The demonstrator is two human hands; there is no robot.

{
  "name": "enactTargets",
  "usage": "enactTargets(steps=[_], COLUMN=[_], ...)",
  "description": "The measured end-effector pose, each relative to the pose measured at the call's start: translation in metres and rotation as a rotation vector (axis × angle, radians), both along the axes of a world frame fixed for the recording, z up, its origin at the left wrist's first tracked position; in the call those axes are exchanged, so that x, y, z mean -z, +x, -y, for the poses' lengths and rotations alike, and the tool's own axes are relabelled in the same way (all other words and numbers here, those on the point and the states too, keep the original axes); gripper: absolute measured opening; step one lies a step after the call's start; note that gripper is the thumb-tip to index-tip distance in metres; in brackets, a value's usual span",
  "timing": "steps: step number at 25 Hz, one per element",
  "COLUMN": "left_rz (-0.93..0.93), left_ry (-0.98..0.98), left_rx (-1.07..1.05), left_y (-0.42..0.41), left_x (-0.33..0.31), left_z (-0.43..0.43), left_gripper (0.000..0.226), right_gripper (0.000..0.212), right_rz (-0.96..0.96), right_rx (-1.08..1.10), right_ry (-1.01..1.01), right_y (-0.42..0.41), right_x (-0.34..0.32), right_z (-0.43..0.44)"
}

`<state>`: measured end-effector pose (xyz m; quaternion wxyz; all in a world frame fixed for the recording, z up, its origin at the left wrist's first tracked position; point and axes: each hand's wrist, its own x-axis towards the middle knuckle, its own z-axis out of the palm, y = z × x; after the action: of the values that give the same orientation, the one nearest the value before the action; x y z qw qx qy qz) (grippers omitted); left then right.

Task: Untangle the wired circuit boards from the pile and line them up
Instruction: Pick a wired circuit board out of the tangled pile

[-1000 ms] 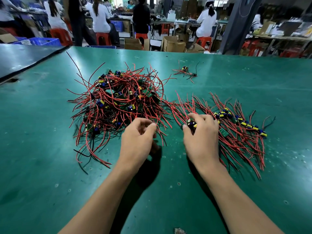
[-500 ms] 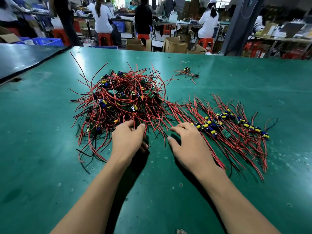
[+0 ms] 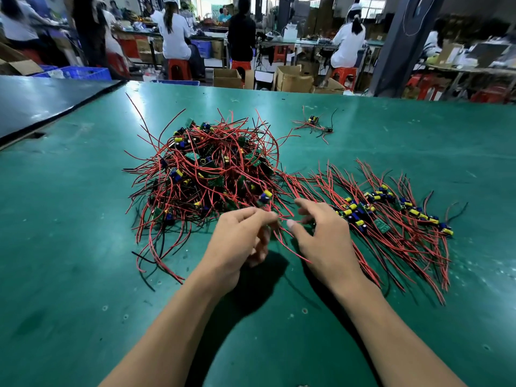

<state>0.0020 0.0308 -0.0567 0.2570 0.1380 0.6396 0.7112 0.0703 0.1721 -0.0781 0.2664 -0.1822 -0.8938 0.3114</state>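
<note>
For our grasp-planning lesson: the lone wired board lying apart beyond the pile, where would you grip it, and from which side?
Probably pinch the lone wired board by its small component-topped body, from above. Its thin red and black wires splay flat across the table in several directions, offering a poorer hold.

1. My left grip (image 3: 240, 241) is a bare hand, and its fingertips look blurry.
2. My right grip (image 3: 324, 241) is a bare hand too.
3. The thumbnail (image 3: 290, 223) on my right grip is short and round.
4. My left arm (image 3: 167, 331) is bare all the way to the bottom edge.
5. My right arm (image 3: 391, 331) is bare the same way.
6. Both arms are slim and smooth, and they get wider away from the wrists.
</note>
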Motion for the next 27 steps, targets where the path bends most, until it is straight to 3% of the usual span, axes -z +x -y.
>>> enactTargets(steps=[3,6,10,14,18,19,21,23,27], left_rz=[0.038,0.089,0.158,0.143,0.219,0.248,0.298,0.308,0.292], left_ry=[0.003,-0.002,0.051,-0.049,0.023,0.066,0.134,0.161,0.224], left_rx=[0.258,0.406,0.431,0.462,0.253,0.221,0.19,0.161,0.094], left_y=[0.007,0.011,0.004,0.007,0.011,0.01,0.006,0.004,0.006], left_x=[-0.003,-0.005,-0.009,-0.006,0.001,0.0,0.0,0.0,-0.002], left_z=[-0.001,0.003,0.007,0.007,-0.01,-0.012,-0.012,-0.01,-0.008], left_gripper=[0.02,0.019,0.026,0.012,0.024,0.031,0.045,0.042,0.023], right_gripper=[0.058,0.065,0.061,0.045,0.035,0.036,0.046,0.056,0.07], right_rz=[0.023,-0.058,-0.157,-0.292,-0.308,-0.261,-0.146,-0.095,-0.042], right_rx=[-0.095,-0.184,-0.18,-0.198,-0.284,-0.303,-0.298,-0.313,-0.383], right_ry=[0.012,-0.113,-0.3,-0.635,-0.862,-0.817,-0.511,-0.291,-0.23], right_y=[0.001,0.004,0.002,-0.001,-0.001,0.0,0.001,0.002,0.002], right_x=[-0.004,-0.01,-0.009,-0.009,-0.011,-0.01,-0.006,-0.002,-0.003], right_z=[-0.003,0.003,0.004,0.0,0.002,0.002,0.002,0.005,0.003])
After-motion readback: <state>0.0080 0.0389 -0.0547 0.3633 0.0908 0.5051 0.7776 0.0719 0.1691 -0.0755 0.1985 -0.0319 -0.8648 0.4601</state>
